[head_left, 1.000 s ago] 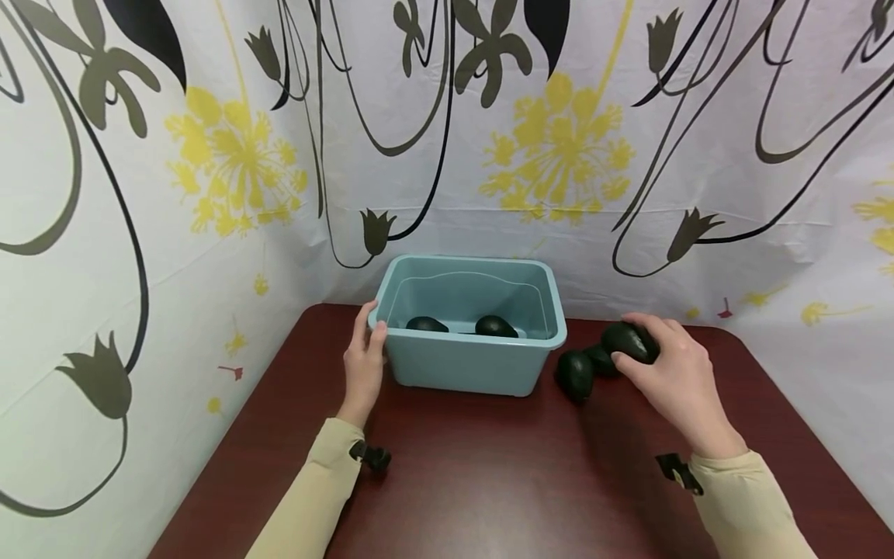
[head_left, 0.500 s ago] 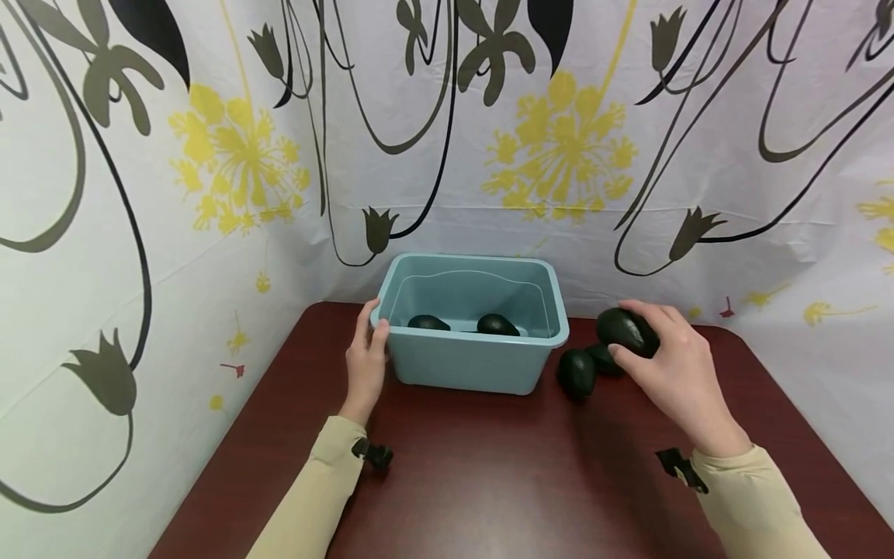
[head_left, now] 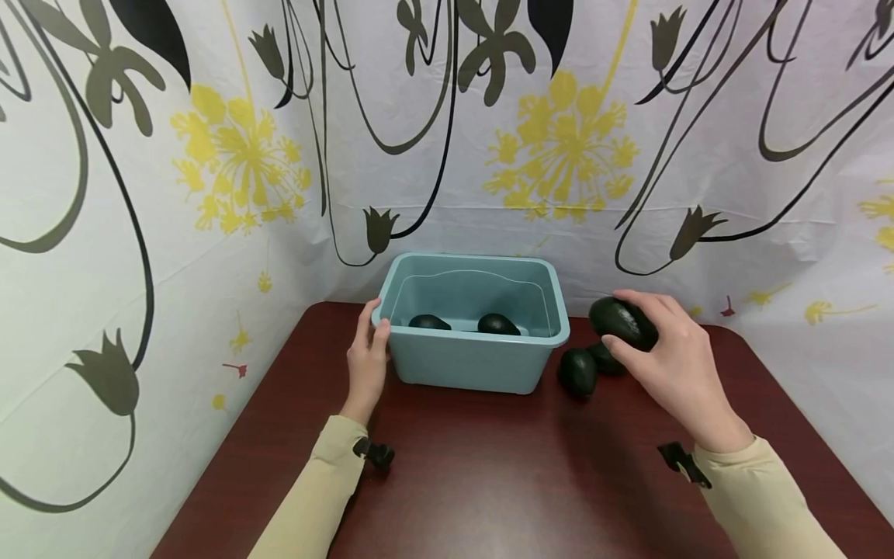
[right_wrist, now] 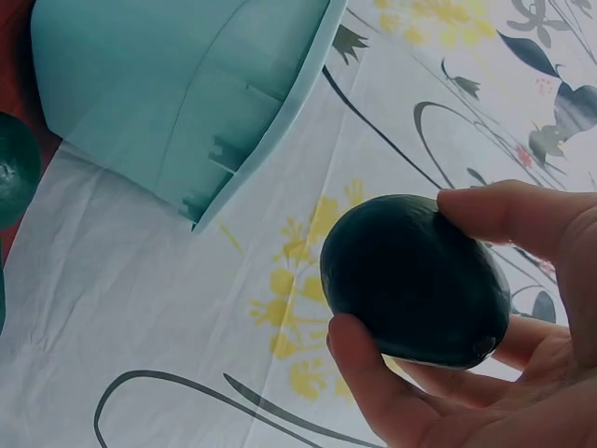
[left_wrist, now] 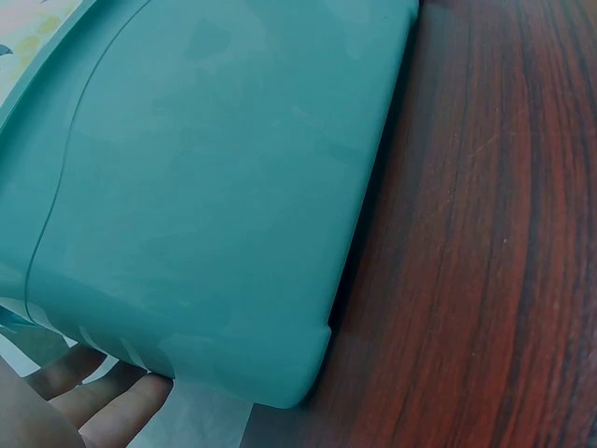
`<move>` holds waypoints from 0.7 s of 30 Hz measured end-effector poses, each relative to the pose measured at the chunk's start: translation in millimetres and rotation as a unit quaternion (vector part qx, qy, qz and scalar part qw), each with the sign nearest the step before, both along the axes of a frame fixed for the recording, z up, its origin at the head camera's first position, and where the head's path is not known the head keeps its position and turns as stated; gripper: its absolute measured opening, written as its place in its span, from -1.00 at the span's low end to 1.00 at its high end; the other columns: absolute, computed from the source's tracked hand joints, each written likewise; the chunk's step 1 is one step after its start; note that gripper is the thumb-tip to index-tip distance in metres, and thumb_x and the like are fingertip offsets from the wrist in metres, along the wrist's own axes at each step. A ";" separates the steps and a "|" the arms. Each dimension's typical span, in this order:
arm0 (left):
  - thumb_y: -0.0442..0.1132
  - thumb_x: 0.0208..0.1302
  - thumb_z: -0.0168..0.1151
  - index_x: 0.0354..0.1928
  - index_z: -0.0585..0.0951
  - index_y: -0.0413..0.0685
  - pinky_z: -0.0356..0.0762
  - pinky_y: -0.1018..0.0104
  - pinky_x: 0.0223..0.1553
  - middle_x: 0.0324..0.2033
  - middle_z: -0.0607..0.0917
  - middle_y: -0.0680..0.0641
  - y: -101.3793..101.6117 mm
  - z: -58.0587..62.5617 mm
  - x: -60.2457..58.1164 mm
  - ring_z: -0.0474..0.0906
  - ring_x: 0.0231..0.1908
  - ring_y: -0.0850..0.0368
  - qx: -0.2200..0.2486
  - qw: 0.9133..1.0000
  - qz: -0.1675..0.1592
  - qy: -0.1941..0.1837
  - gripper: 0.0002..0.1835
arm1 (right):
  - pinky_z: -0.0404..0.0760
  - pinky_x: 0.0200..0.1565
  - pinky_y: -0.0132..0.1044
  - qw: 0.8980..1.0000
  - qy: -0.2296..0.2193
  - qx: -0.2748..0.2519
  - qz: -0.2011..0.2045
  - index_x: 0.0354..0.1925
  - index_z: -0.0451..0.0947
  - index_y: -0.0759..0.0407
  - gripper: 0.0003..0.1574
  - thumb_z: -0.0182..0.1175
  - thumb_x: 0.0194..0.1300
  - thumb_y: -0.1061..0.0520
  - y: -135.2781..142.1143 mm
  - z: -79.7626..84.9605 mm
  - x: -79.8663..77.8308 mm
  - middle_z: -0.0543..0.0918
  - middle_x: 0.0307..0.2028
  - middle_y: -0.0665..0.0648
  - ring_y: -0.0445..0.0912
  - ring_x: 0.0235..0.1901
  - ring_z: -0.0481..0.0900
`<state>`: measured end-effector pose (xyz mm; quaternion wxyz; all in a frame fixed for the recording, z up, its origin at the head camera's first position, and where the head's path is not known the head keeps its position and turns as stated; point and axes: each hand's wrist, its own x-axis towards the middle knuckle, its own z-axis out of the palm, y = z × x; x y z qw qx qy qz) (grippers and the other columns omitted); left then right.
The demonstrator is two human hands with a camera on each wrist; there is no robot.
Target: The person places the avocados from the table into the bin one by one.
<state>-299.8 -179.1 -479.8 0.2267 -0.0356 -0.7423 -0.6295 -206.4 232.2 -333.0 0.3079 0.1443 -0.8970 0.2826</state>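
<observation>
My right hand [head_left: 670,365] pinches a dark green avocado [head_left: 623,322] between thumb and fingers, raised over two more. One of those, an avocado [head_left: 577,373], lies beside the bin; the other avocado [head_left: 606,359] is partly hidden behind it and the held one. The right wrist view shows the held avocado [right_wrist: 415,280] close up, fingers around its sides. With my left hand [head_left: 366,365] I hold the front left corner of a light blue plastic bin [head_left: 468,361], thumb near the rim. Inside lie two avocados, one left [head_left: 429,322] and one right [head_left: 498,324].
The bin stands on a dark red-brown wooden table [head_left: 475,473], near its back edge. A white fabric backdrop [head_left: 447,194] with flower patterns rises behind the table and along its left side. Both wrists carry small black devices.
My right hand has lifted the avocado up and slightly left, away from the two on the table. The left hand keeps its place on the bin.
</observation>
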 end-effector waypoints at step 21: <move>0.32 0.45 0.01 0.40 0.31 0.72 0.61 -0.12 -0.12 0.29 0.48 0.10 -0.3 1.0 0.7 0.50 0.08 0.02 -0.014 1.000 0.011 0.002 -0.50 | 0.43 -0.16 -0.03 0.998 0.044 0.027 0.030 0.26 0.56 -0.07 -0.30 0.46 0.13 0.15 -10.2 24.8 -9.3 0.54 0.11 0.09 0.01 -0.06 0.53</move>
